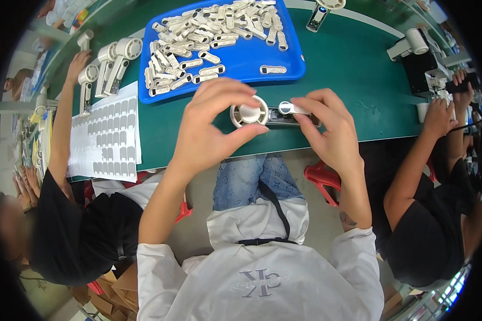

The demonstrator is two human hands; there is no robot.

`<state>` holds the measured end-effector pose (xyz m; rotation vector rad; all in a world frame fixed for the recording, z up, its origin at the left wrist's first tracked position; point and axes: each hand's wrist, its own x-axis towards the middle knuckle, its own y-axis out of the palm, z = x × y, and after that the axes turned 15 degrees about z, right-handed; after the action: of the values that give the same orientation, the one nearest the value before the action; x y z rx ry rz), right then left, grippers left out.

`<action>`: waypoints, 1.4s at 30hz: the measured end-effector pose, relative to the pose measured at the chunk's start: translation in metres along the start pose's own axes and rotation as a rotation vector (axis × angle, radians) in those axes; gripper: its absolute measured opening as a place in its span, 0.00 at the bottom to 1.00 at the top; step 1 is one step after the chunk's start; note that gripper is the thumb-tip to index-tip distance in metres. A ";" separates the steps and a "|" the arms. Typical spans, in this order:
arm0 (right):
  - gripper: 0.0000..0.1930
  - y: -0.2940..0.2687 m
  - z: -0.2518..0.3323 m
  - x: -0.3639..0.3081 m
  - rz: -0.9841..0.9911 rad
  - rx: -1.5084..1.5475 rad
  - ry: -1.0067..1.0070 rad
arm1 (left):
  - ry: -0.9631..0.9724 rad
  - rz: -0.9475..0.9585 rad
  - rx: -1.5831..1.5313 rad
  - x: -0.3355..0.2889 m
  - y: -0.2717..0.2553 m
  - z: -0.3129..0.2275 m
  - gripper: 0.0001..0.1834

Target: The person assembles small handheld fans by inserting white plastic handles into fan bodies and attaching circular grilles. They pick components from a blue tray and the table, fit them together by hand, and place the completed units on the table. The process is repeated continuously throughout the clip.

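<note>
Curving left grip (206,120) around fan head (250,112), cannot tell if really holding; pinching white piece (287,107) in right grip (329,123), near open handle (277,118), over green bench (364,88).

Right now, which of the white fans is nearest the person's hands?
The fan with its round head at the curved left hand and its handle beneath the right hand; the other fans are farther off.

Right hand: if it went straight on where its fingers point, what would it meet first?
Probably the fan head, just left of the strip the right hand holds; depth is unclear.
</note>
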<state>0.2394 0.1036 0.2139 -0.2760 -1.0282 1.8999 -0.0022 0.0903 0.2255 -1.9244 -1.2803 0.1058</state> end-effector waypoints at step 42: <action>0.29 0.026 -0.034 -0.035 0.259 -0.108 -0.297 | -0.285 0.186 0.363 -0.014 0.073 -0.031 0.19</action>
<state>0.2616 0.0881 0.1653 -0.1994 -1.3494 2.1660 0.0596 0.0489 0.1939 -1.7461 -1.1621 0.6817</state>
